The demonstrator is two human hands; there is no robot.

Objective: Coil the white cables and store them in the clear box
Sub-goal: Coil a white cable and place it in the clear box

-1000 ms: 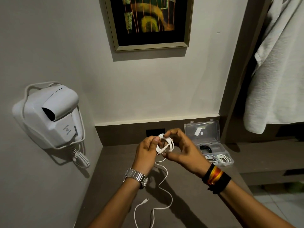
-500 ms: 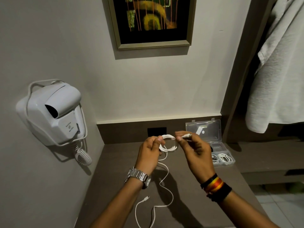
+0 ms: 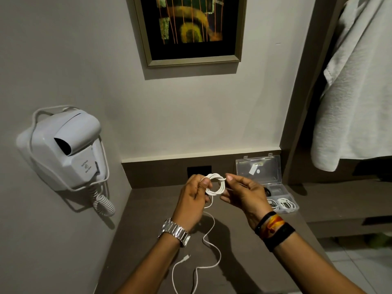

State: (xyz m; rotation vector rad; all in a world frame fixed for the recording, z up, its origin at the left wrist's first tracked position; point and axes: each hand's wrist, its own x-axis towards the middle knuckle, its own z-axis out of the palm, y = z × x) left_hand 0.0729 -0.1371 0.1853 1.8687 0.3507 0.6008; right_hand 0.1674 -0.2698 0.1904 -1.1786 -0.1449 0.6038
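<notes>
Since half a second back, the loops have grown rounder and my right hand (image 3: pixel 244 194) has slid from the top of the coil to its right edge, fingers loosely curled and pinching the strand. My left hand (image 3: pixel 194 197) is closed on the left side of the white cable (image 3: pixel 216 184), thumb pressing the loops together above the brown counter (image 3: pixel 254 262). A long tail hangs down and snakes across the counter to its connector (image 3: pixel 186 257) (plenty yet to wind). This cord is light, limp and springy, I judge, so the loops would spring open if I ease my pinch; holding where they cross seems best. Two coiled cables (image 3: pixel 282 204) already lie in the open clear box (image 3: pixel 259 170) just right of my hands.
</notes>
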